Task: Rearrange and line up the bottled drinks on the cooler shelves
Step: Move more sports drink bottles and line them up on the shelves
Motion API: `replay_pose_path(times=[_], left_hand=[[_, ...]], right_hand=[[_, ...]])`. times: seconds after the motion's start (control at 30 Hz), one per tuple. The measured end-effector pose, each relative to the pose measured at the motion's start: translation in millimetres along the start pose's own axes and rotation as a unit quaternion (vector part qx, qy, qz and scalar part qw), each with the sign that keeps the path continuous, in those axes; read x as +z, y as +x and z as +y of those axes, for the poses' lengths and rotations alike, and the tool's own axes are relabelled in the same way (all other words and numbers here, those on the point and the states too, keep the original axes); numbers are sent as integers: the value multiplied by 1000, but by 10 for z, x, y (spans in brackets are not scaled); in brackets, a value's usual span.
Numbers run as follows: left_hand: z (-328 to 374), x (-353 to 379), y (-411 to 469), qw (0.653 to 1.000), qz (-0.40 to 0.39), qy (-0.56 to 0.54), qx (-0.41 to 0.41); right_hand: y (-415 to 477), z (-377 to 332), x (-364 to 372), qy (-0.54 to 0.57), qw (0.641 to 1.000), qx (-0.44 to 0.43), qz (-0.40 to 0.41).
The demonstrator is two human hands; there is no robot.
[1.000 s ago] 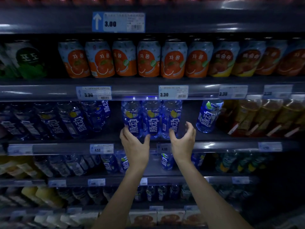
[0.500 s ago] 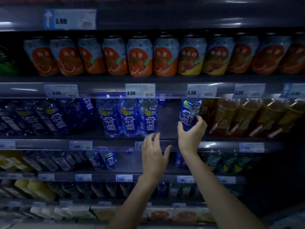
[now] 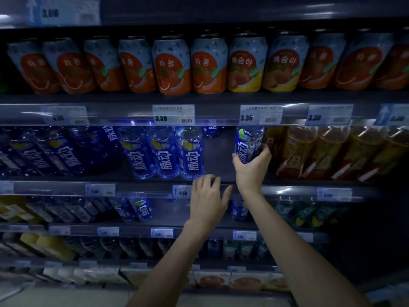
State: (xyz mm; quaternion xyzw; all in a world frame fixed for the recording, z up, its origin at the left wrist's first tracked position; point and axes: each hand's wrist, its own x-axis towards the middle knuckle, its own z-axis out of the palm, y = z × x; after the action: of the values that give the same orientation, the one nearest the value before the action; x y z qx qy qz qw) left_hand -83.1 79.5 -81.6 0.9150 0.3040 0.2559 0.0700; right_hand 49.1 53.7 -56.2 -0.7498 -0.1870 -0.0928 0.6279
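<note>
My right hand [image 3: 251, 168] grips the lower part of a blue-labelled bottle [image 3: 247, 144] on the second shelf, beside the amber tea bottles [image 3: 294, 151]. An empty gap separates this bottle from three upright blue bottles [image 3: 163, 151] lined up to its left. Farther left, more blue bottles [image 3: 55, 151] lean in the dark. One more blue bottle [image 3: 211, 129] stands deep at the back of the gap. My left hand [image 3: 207, 199] hovers in front of the shelf rail [image 3: 143, 188], fingers spread, holding nothing.
Orange and yellow cans [image 3: 170, 67] fill the shelf above. Price tags [image 3: 173, 115] hang on the rails. The shelf below holds a few blue bottles [image 3: 141, 208] and green-labelled bottles [image 3: 305, 214]. Lower shelves carry yellow packs [image 3: 46, 244] and cartons [image 3: 245, 282].
Both hands left the three blue bottles. My right hand moved right and closed on the single blue bottle; my left hand dropped to the shelf rail. The view shifted right.
</note>
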Motion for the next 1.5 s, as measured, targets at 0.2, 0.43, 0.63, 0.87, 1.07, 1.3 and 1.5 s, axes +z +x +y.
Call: replay_pose_path(times=[0.2, 0.43, 0.63, 0.87, 1.07, 1.3, 1.5], left_hand=[[-24, -5, -38, 1000, -11, 13, 19], [-65, -1, -49, 999, -3, 25, 45], [-72, -23, -41, 998, -17, 27, 45], [-90, -82, -16, 998, -41, -11, 55], [-226, -170, -198, 998, -17, -44, 40], [-478, -286, -541, 999, -15, -26, -19], [-600, -367, -768, 998, -22, -5, -58]], right_hand=[[56, 34, 18, 2, 1000, 14, 1], [120, 58, -46, -7, 1000, 5, -9], [16, 56, -143, -1, 999, -42, -5], [-171, 52, -249, 5, 996, -73, -50], [-247, -6, -354, 18, 995, -83, -44], [-233, -8, -451, -6, 991, -122, -61], [-260, 3, -525, -18, 986, -140, -86]])
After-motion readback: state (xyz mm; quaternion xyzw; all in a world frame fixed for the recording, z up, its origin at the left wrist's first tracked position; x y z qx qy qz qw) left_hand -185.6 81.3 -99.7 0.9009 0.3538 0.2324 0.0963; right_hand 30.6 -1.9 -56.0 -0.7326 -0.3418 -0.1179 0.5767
